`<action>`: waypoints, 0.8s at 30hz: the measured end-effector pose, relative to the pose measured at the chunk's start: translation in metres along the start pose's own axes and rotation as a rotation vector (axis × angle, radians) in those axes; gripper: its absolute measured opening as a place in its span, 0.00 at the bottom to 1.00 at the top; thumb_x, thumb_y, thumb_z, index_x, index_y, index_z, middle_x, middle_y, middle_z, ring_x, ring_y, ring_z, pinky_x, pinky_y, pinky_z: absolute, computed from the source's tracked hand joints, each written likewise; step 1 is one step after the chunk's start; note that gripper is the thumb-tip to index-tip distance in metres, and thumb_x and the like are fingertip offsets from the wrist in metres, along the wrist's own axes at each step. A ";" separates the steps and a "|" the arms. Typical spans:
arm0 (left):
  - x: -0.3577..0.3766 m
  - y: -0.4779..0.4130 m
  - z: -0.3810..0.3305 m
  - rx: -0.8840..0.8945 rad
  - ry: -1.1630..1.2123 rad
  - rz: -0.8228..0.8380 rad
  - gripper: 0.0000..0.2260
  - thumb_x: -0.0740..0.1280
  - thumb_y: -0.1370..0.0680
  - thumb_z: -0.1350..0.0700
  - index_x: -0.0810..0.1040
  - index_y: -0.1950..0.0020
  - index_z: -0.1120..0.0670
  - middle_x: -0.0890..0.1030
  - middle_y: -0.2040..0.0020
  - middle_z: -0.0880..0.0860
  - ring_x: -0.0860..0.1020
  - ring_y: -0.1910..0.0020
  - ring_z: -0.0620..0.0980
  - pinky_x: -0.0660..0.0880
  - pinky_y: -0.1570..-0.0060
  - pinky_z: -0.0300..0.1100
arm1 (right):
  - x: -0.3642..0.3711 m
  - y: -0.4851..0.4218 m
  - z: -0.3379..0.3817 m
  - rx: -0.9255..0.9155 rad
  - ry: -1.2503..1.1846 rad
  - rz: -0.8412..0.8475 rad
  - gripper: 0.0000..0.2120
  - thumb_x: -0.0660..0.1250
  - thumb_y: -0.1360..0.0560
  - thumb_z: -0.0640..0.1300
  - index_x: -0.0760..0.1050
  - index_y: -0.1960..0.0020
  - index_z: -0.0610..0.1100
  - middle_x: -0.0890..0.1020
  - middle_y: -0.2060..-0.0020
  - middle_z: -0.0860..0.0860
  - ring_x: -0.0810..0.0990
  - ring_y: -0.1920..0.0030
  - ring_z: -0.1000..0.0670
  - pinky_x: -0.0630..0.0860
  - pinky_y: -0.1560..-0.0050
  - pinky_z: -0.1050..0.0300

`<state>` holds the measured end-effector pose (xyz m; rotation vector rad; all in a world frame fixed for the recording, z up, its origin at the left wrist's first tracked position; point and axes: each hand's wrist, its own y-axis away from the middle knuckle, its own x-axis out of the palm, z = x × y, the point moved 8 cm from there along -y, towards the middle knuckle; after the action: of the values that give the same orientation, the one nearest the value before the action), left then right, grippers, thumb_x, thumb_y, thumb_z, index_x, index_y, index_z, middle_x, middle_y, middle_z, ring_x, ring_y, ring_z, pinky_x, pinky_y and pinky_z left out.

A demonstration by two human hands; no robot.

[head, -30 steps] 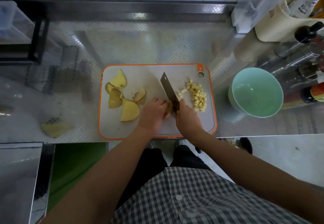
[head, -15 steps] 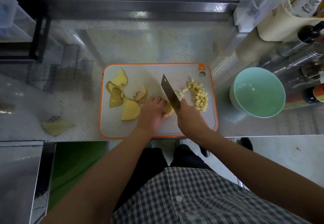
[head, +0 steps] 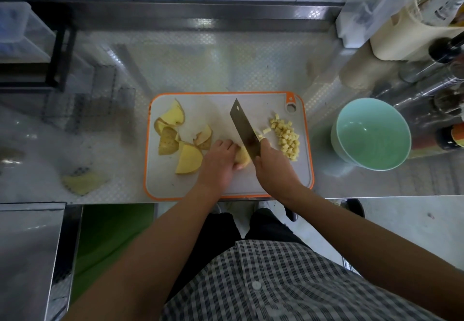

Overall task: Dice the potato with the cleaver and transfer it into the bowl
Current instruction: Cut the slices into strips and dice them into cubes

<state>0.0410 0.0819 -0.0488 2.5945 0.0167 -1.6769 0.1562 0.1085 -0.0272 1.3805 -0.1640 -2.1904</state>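
Head view: dicing is underway and the transfer has not started. The left hand (head: 218,162) is curling its fingers over a small potato piece (head: 243,158) mid-board, pinning it down. The right hand (head: 272,167) is wrapping the cleaver (head: 244,129) handle, with the blade angling up-left right against the piece. Diced cubes (head: 286,137) are piling just right of the blade on the cutting board (head: 251,185), and uncut slabs (head: 188,162) are waiting at left. The bowl (head: 371,140) is sitting empty off the board's right side. The next move likely calls for short downward chops with the left fingertips tucked clear. Both forearms are reaching in from below, converging.
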 end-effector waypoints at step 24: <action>-0.008 0.008 0.003 0.045 0.019 -0.026 0.17 0.78 0.36 0.58 0.77 0.52 0.60 0.78 0.55 0.58 0.75 0.56 0.59 0.76 0.63 0.51 | -0.003 0.006 0.002 -0.037 -0.013 0.053 0.04 0.57 0.22 0.38 0.61 0.49 0.43 0.74 0.63 0.44 0.75 0.63 0.42 0.70 0.66 0.50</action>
<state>0.0349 0.0739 -0.0424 2.6539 0.0142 -1.6808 0.1575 0.1043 -0.0216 1.3270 -0.1625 -2.1486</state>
